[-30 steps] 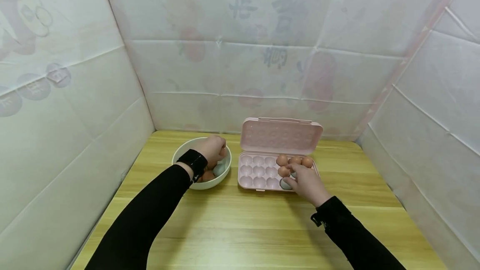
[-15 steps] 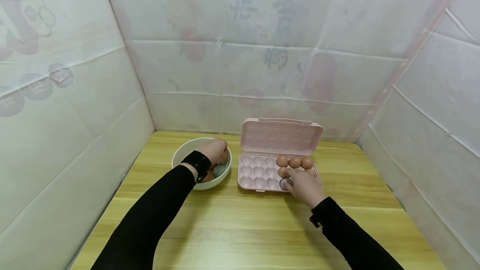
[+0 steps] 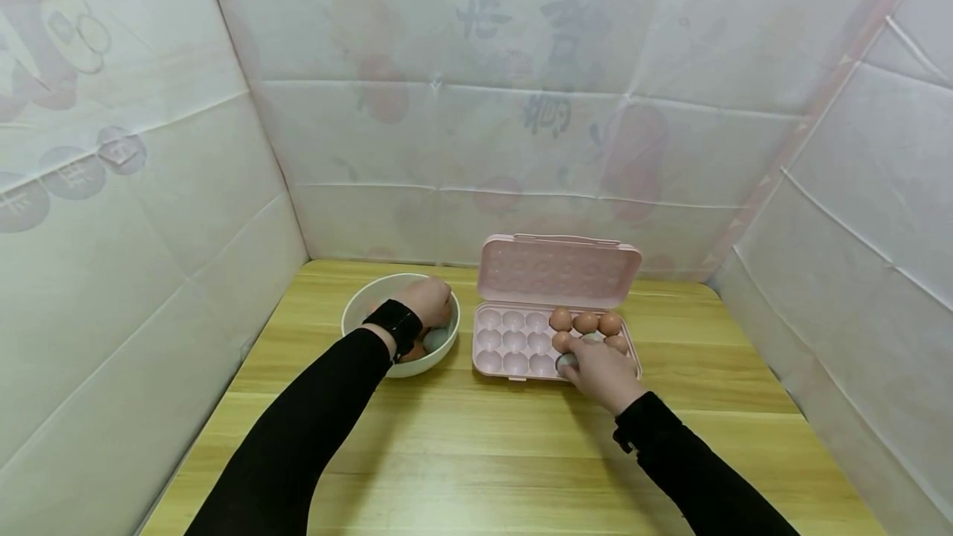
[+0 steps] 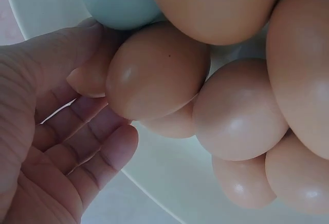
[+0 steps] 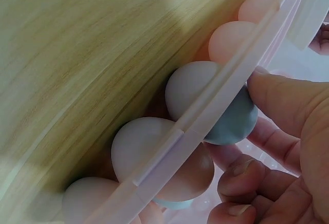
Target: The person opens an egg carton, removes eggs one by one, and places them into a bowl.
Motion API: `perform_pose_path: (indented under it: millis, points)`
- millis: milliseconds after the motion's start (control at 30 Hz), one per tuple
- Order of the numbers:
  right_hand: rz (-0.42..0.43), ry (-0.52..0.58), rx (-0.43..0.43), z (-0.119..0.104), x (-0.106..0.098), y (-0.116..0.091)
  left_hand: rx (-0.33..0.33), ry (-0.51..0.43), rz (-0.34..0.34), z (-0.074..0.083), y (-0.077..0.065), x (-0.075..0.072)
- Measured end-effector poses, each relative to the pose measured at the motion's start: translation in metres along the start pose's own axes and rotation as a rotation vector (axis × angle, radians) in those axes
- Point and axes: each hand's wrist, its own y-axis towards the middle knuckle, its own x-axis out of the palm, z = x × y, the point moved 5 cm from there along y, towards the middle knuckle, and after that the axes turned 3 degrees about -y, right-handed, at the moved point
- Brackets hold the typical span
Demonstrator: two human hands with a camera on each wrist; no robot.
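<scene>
My left hand is down in the pale bowl. In the left wrist view its thumb and fingers curl round a brown egg, partly hidden behind another brown egg. My right hand is over the front row of the pink egg box. There, in the right wrist view, thumb and fingers pinch a blue-green egg sitting at the box's edge. A brown egg lies beside it. Farther back, brown eggs fill the right part of the rear row.
More brown eggs and a blue-green egg lie in the bowl. The box's lid stands raised at the back. Hollows on the box's left hold no eggs. Fabric walls surround the wooden table.
My left hand has sunk lower into the bowl. My right hand has shifted slightly and closed in on the front-row blue-green egg, uncovering a brown egg at the box's right side.
</scene>
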Motion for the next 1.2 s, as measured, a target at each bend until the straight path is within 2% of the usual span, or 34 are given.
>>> perform_pose_path:
  millis: [133, 200, 300, 433, 533, 600, 733, 867, 1000, 1100, 1200]
  points:
    - [0.025, -0.007, -0.033, -0.002, 0.000, 0.000, 0.011, 0.102, -0.013, -0.004, 0.007, 0.003]
    - [0.041, -0.012, -0.056, -0.002, 0.000, 0.000, 0.006, 0.118, -0.010, -0.002, 0.004, 0.003]
    - [0.057, -0.005, -0.076, -0.003, 0.001, -0.001, -0.037, 0.045, -0.003, 0.003, -0.009, -0.001]
    - [0.059, 0.004, -0.092, -0.003, 0.000, -0.001, -0.117, -0.151, -0.029, 0.009, -0.026, -0.006]
    - [0.047, 0.001, -0.085, -0.004, -0.001, -0.001, -0.136, -0.219, -0.045, 0.013, -0.036, -0.012]
    - [0.037, -0.002, -0.080, -0.004, -0.002, -0.001, -0.119, -0.178, -0.035, 0.015, -0.039, -0.017]
    - [0.026, -0.028, -0.081, -0.006, -0.004, -0.003, -0.052, -0.023, 0.014, 0.020, -0.042, -0.027]
    - [0.027, -0.031, -0.069, -0.006, -0.005, -0.004, 0.064, 0.134, 0.069, 0.028, -0.047, -0.033]
    - [0.047, -0.012, -0.074, -0.006, -0.008, -0.004, 0.174, 0.192, 0.126, 0.040, -0.060, -0.036]
    - [0.080, 0.015, -0.099, -0.005, -0.011, -0.004, 0.212, 0.196, 0.179, 0.049, -0.077, -0.039]
    - [0.150, 0.035, -0.143, -0.005, -0.016, -0.005, 0.226, 0.182, 0.239, 0.056, -0.094, -0.041]
